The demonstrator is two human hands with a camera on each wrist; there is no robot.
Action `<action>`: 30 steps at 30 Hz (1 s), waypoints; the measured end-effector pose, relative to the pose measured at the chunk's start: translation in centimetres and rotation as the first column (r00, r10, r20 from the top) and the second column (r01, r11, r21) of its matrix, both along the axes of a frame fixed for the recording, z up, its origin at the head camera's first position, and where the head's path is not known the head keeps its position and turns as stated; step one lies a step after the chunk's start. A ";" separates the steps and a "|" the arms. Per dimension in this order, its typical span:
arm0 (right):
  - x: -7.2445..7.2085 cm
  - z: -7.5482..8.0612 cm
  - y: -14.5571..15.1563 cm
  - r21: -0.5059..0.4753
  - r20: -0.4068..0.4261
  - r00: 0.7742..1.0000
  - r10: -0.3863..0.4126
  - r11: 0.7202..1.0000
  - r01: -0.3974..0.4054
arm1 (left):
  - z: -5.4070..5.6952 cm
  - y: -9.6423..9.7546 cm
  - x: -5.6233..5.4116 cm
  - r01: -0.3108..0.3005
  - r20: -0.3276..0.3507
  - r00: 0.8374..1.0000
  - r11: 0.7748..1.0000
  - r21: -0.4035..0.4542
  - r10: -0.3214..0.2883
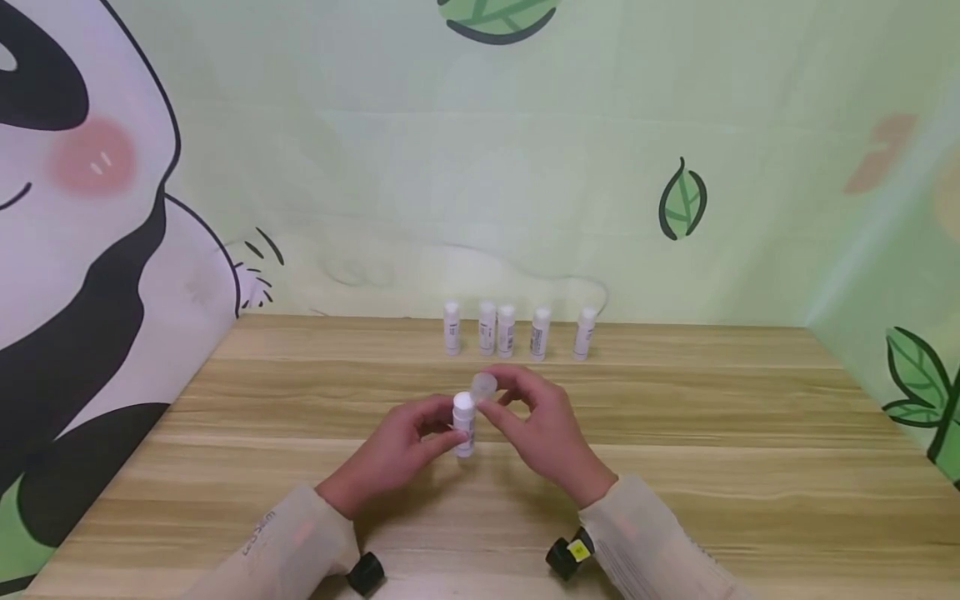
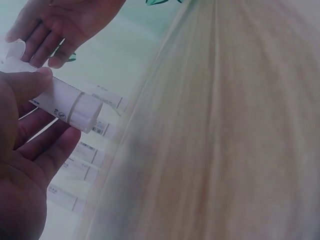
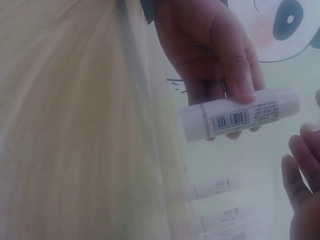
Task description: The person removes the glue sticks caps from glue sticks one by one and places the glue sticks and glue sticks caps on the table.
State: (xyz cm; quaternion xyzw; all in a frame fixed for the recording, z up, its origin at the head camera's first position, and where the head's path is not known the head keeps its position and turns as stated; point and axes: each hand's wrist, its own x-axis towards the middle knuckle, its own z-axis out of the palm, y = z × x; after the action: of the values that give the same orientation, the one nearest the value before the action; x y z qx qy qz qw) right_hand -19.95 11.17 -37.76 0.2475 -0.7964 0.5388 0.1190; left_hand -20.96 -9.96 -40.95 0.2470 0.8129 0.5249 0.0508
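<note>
A white glue stick (image 1: 464,429) stands upright with its white top uncovered, its base on or just above the table. My left hand (image 1: 408,443) grips its body between thumb and fingers. A barcode and small print show on the glue stick (image 3: 240,115) in the right wrist view. My right hand (image 1: 546,427) pinches a translucent round cap (image 1: 483,385) between thumb and fingertips, beside the glue stick's top. In the left wrist view the cap (image 2: 16,49) is partly cut off by the frame edge.
Several more capped glue sticks stand in a row near the table's back edge, among them a leftmost glue stick (image 1: 452,328) and a rightmost glue stick (image 1: 584,333). Behind the wooden table (image 1: 712,417) hangs a green printed backdrop (image 1: 360,167) with a panda and leaves.
</note>
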 end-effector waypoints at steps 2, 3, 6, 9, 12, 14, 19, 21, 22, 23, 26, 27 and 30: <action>0.0 -0.1 0.0 -0.018 0.008 1.000 0.005 1.000 -0.005 | 0.0 -0.1 -0.1 -0.006 0.001 1.000 1.000 0.000 0.006; 0.0 -0.2 -0.1 -0.026 0.015 1.000 0.008 1.000 -0.007 | 0.0 -0.2 -0.1 -0.009 0.003 1.000 1.000 -0.001 0.009; -0.1 -0.4 -0.1 -0.049 0.039 0.999 0.017 0.999 -0.015 | 0.0 -0.4 -0.2 -0.028 0.005 1.000 0.999 -0.016 0.028; -0.2 -0.6 -0.2 -0.059 0.066 0.998 0.018 0.998 -0.014 | 0.0 -0.6 -0.3 -0.045 0.004 0.999 0.999 -0.020 0.045; -0.3 -0.8 -0.2 -0.054 0.093 0.996 0.012 0.999 -0.007 | 0.0 -0.7 -0.4 -0.060 -0.007 0.998 0.998 -0.016 0.059; -0.3 -1.0 -0.2 -0.045 0.110 0.994 0.005 0.999 0.000 | -0.1 -0.8 -0.5 -0.070 -0.007 0.998 0.997 -0.015 0.070; -0.7 -1.5 -0.1 -0.035 0.112 0.994 0.001 0.999 0.003 | -0.3 -1.0 -0.7 -0.087 -0.001 0.996 0.996 -0.024 0.087; -0.8 -1.7 -0.1 -0.030 0.113 0.994 0.000 1.000 0.004 | -0.4 -1.1 -0.8 -0.090 -0.005 0.996 0.996 -0.025 0.090; -0.9 -1.8 0.0 -0.027 0.118 0.993 -0.004 1.000 0.007 | -0.4 -1.1 -0.9 -0.094 -0.006 0.996 0.995 -0.025 0.094; -1.0 -1.9 0.0 -0.025 0.125 0.992 -0.006 1.000 0.009 | -0.4 -1.1 -0.9 -0.097 -0.007 0.995 0.995 -0.025 0.097; -1.2 -2.1 0.1 -0.009 0.151 0.988 -0.015 1.000 0.017 | -0.5 -1.3 -1.1 -0.107 0.000 0.994 0.994 -0.023 0.107; -1.3 -2.2 0.1 -0.005 0.160 0.987 -0.016 1.000 0.017 | -0.6 -1.3 -1.1 -0.109 0.005 0.994 0.994 -0.023 0.109; -1.5 -2.4 0.1 0.014 0.190 0.982 -0.023 1.000 0.021 | -0.7 -1.4 -1.3 -0.116 0.015 0.993 0.993 -0.027 0.116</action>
State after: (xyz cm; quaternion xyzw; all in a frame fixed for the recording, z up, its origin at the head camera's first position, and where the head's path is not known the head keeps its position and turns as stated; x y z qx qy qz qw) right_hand -21.40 11.31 -40.14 0.1870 -0.8100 0.5539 0.0470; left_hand -22.23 -11.35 -41.64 0.1943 0.8323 0.5183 0.0300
